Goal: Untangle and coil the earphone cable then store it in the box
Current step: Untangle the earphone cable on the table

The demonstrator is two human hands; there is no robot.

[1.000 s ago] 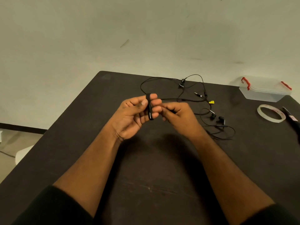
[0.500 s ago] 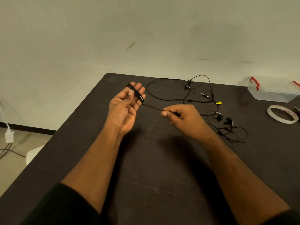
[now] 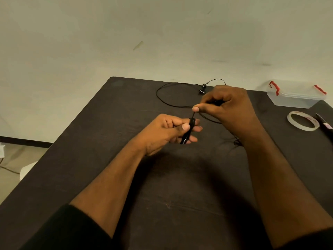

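Note:
A black earphone cable (image 3: 162, 100) lies in a loose loop on the dark table (image 3: 108, 123), far side. My left hand (image 3: 169, 131) holds a small coil of that cable wound around its fingers, thumb pressing on it, with the plug end sticking out below. My right hand (image 3: 227, 105) is raised just right of it and pinches the cable strand between thumb and fingers. The strand runs taut from the coil up to my right thumb. The clear plastic box (image 3: 295, 98) with red latches stands at the far right, lid on. The earbuds are hidden behind my right hand.
A roll of clear tape (image 3: 302, 121) lies right of my hands, with a dark pen-like tool (image 3: 324, 123) beside it at the frame edge. The table's left edge drops to the floor, and a pale wall runs behind.
My left hand has closed around the coil and come back toward the middle. My right hand has lifted and moved over the loose cable, bringing the strand up to the coil.

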